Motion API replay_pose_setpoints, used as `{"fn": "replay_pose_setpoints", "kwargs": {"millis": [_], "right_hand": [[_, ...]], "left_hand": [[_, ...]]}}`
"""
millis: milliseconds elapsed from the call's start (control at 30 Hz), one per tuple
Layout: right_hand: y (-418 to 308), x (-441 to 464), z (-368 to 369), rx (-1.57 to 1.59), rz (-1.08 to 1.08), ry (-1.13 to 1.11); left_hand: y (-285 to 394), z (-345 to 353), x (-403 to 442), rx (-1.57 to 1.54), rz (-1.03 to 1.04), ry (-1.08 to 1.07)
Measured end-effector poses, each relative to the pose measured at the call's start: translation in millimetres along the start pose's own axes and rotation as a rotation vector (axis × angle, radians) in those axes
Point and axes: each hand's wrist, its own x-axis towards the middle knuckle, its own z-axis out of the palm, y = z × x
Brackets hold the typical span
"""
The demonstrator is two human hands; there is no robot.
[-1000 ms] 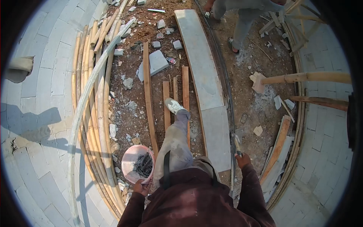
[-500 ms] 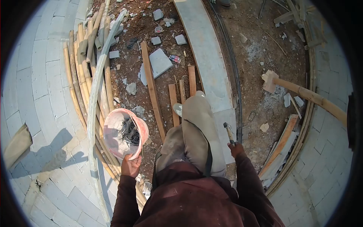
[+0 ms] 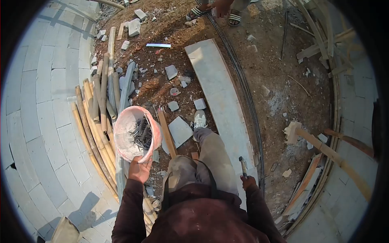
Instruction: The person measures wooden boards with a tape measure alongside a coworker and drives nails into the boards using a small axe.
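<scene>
My left hand [image 3: 139, 170] grips the rim of a pinkish, white-crusted bucket [image 3: 156, 135]. A heap of dark nails [image 3: 142, 134] lies inside, toward the bucket's right side. The bucket is tilted so that its mouth faces me. On the other side of my body, my right hand [image 3: 249, 183] is closed around the handle of a hammer [image 3: 243, 165], whose head points away from me. Below the hammer runs a long pale board [image 3: 221, 89] on the ground. My feet are partly in view, with one white shoe [image 3: 199, 119] beside a white slab [image 3: 180, 132].
Bamboo poles [image 3: 87, 121] lie in a bundle at the left, along a grey block wall [image 3: 32, 121]. Black cables [image 3: 247, 93] follow the board's right edge. A wooden post [image 3: 332, 156] slants across the right. Another person's sandalled foot [image 3: 234, 18] stands at the top.
I have moved forward over the rubble; the ground and board have shifted down in view. Another person's feet and hand now show at the top. Both hands keep their holds.
</scene>
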Motion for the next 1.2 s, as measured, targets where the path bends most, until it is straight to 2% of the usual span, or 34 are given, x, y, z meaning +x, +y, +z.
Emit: {"fn": "replay_pose_setpoints", "kwargs": {"millis": [67,267,367,500,600,633,700,767,833,900,967,1067,1167,1200], "right_hand": [[-78,-42,-46,0.443,0.179,-0.105],[-146,5,-72,0.471,-0.124,0.131],[-224,-18,-107,0.702,-0.012,0.053],[-255,-5,-93,0.692,-0.024,0.094],[-239,20,-52,0.528,-0.027,0.19],[-250,1,-57,0.383,-0.074,0.261],[-290,-54,-76,0.489,0.025,0.217],[-300,-76,-59,0.491,0.116,0.224],[-230,-43,42,0.536,0.28,0.269],[-287,-104,55,0.721,0.384,0.358],[-369,-175,48,0.666,0.475,0.418],[-434,-218,73,0.447,0.502,0.547],[-494,-231,56,0.429,0.569,0.494],[-505,-227,49,0.48,0.516,0.497]], "left_hand": [[29,30,12,0.045,-0.001,0.048],[128,108,13,0.116,0.092,-0.034],[178,144,20,0.227,0.142,-0.009],[247,186,43,0.255,0.212,-0.035],[282,225,67,0.283,0.213,-0.052],[293,238,77,0.291,0.2,-0.068],[317,256,112,0.323,0.182,-0.082],[339,267,166,0.349,0.117,-0.097],[355,292,218,0.378,0.049,-0.079],[376,305,292,0.427,-0.046,-0.102],[390,301,337,0.474,-0.133,-0.071],[412,315,400,0.552,-0.229,-0.096],[431,325,439,0.627,-0.282,-0.063],[439,323,456,0.66,-0.298,-0.073]]}}
